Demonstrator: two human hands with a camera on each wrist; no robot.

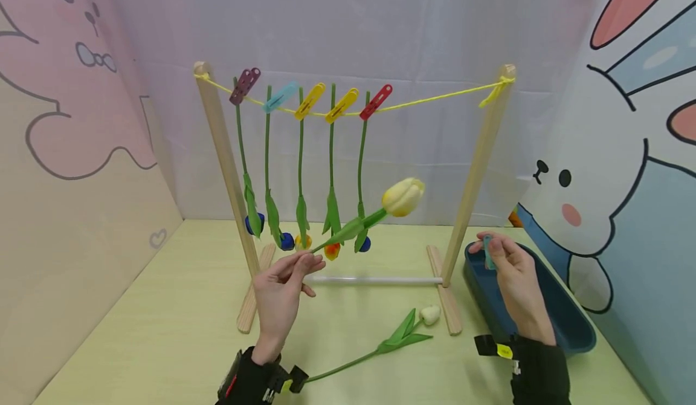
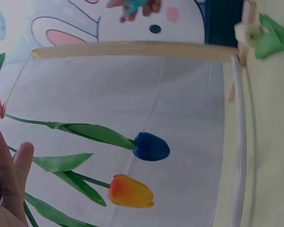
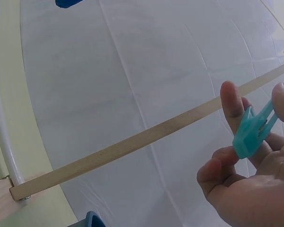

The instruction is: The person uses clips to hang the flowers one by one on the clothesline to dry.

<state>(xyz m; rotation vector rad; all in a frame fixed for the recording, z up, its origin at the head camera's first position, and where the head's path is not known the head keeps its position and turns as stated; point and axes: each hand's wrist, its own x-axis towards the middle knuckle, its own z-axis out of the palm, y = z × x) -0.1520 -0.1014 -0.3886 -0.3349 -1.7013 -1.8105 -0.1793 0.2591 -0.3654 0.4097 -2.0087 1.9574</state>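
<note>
My left hand (image 1: 278,293) pinches the stem of a cream artificial tulip (image 1: 403,197), its bloom tilted up to the right before the rack. In my right hand (image 1: 515,281), above the blue bin, a teal clothespin (image 3: 250,135) is held between thumb and fingers. Across the wooden rack runs a yellow string (image 1: 435,98). Several tulips hang bloom-down from it, among them an orange tulip (image 2: 131,191) and a blue tulip (image 2: 151,146). Purple, light blue, yellow and red clothespins (image 1: 376,102) grip their stems at the string.
A white tulip (image 1: 430,315) lies on the pale table (image 1: 163,338) in front of the rack. The rack's right post (image 1: 478,175) stands between the hanging flowers and the blue bin (image 1: 584,338). A white bar (image 1: 380,280) joins the rack's feet.
</note>
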